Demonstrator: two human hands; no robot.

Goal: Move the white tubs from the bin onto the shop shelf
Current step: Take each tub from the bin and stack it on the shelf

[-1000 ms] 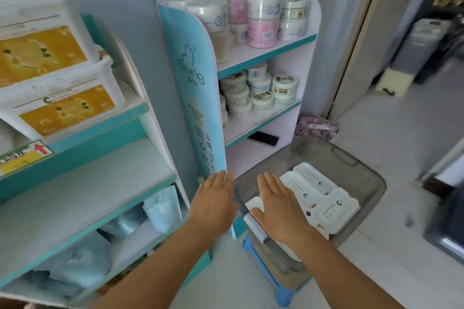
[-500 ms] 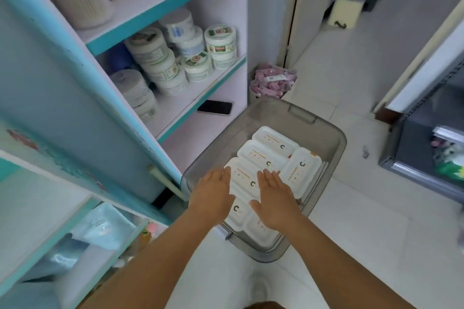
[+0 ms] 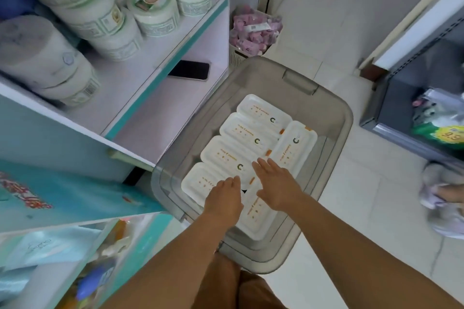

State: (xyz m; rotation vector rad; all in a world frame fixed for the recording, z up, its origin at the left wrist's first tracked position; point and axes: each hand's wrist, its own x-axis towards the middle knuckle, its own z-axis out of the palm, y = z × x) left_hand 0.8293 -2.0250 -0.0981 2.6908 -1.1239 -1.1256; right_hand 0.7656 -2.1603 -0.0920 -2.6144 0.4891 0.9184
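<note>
The white tubs (image 3: 253, 133) all lie flat in the grey bin (image 3: 334, 133) on the floor, none lifted. Left hand (image 3: 223, 198) and right hand (image 3: 278, 188) hover over the near ones, fingers straight, gripping nothing (blurred). The shelf (image 3: 160, 98) lies left; seemingly everything remains.

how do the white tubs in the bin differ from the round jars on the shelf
The white rectangular plastic tubs are flat and oblong with rounded corners; the round white jars are upright cylinders. The tubs lie side by side in the grey translucent bin on the floor; the jars are stacked on the teal-edged shelf. The tubs' lids carry small orange print; the jars have greenish labels. Both are white and lidded.
</note>
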